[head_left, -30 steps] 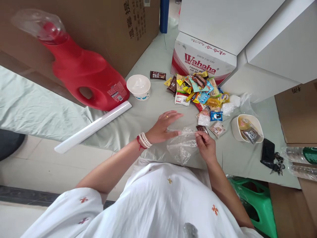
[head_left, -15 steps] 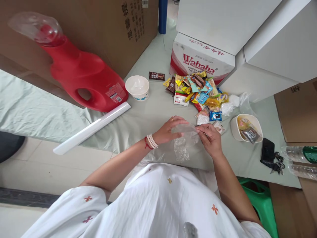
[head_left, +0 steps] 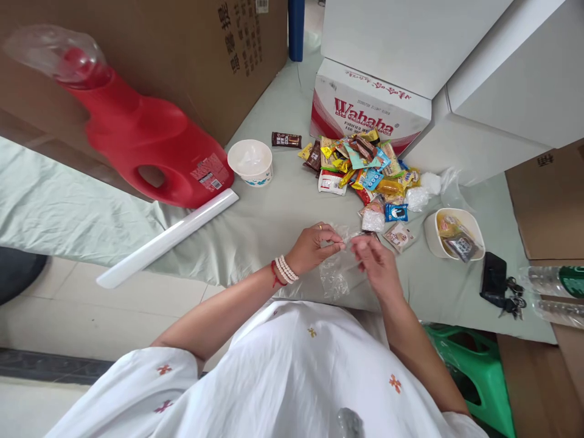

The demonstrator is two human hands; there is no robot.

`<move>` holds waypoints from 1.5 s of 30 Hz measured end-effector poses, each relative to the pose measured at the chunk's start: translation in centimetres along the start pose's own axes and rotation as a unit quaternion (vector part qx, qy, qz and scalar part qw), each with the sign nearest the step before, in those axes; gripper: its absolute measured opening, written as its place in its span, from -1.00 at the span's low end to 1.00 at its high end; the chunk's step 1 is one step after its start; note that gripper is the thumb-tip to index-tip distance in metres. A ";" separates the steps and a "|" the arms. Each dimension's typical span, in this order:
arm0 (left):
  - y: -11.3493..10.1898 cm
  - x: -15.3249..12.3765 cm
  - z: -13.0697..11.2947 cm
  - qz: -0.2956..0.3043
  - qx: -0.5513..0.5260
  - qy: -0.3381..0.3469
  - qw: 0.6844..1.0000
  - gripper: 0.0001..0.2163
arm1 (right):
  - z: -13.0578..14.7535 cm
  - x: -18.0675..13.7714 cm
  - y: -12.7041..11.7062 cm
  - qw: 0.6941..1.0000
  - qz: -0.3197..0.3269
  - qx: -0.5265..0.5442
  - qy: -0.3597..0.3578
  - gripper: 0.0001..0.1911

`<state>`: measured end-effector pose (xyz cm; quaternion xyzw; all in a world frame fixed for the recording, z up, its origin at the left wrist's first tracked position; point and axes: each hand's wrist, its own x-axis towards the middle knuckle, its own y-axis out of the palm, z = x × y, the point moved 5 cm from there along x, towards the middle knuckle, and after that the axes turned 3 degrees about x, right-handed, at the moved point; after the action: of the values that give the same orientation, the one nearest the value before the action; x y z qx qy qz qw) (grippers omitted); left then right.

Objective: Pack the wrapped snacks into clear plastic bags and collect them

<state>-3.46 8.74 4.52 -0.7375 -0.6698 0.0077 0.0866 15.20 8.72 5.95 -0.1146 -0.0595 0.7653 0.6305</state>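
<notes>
My left hand [head_left: 314,248], with pale beads and a red cord at the wrist, pinches a thin clear plastic bag [head_left: 335,274] between thumb and forefinger. Opposite it, my right hand [head_left: 376,263] has its fingers curled together at the bag's right edge; the exact grip is slightly blurred. The crinkled bag hangs over the cloth between both hands. Just beyond the right hand lie a beige square packet [head_left: 399,236], a white-wrapped snack [head_left: 373,221] and a small blue packet [head_left: 396,212]. A mixed heap of wrapped snacks [head_left: 358,161] rests farther back.
A paper bowl [head_left: 250,163], a red jug [head_left: 159,146] and a white roll [head_left: 168,237] are on the left. Behind the snacks stands a Wahaha carton [head_left: 369,103]. At right are a tub with packets [head_left: 433,237], a black case with keys [head_left: 494,280] and plastic bottles [head_left: 556,283].
My left fingers, spread inside or behind the film before, have closed into a pinch. My right hand has shifted slightly left and down, uncovering the beige packet.
</notes>
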 end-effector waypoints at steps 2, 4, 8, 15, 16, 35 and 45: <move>0.0 -0.2 -0.8 0.001 -0.004 -0.004 1.000 -0.79 | -0.1 0.6 1.3 0.997 0.031 0.067 0.031 -0.56; -0.7 -0.3 -1.5 -0.001 -0.026 -0.026 0.999 -0.76 | 0.5 1.6 1.5 0.993 0.032 0.108 0.035 -0.57; -3.4 -0.2 -3.5 -0.018 -0.078 -0.050 0.995 -0.69 | 3.3 3.3 0.5 0.986 0.059 0.150 0.033 -0.54; -3.6 -0.9 -6.8 0.011 0.021 0.001 1.000 -0.71 | 6.0 2.5 2.5 0.979 0.149 0.142 -0.008 -0.52; -3.4 -1.1 -6.9 0.010 0.041 0.007 0.999 -0.72 | 5.8 2.5 2.9 0.980 0.142 0.137 -0.015 -0.56; -10.2 -10.1 1.8 -0.139 0.040 -0.242 0.960 -0.87 | -4.4 -3.3 -6.0 0.996 -0.014 0.056 0.062 -0.67; -7.1 -7.2 -2.4 -0.152 0.317 -0.023 0.936 -0.59 | -1.5 -2.4 -3.1 0.952 0.054 -0.278 -0.115 -0.26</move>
<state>-10.89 1.98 7.11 -0.5608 -0.7382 0.2235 0.3011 18.97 6.93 5.50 -0.1996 -0.3363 0.7591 0.5205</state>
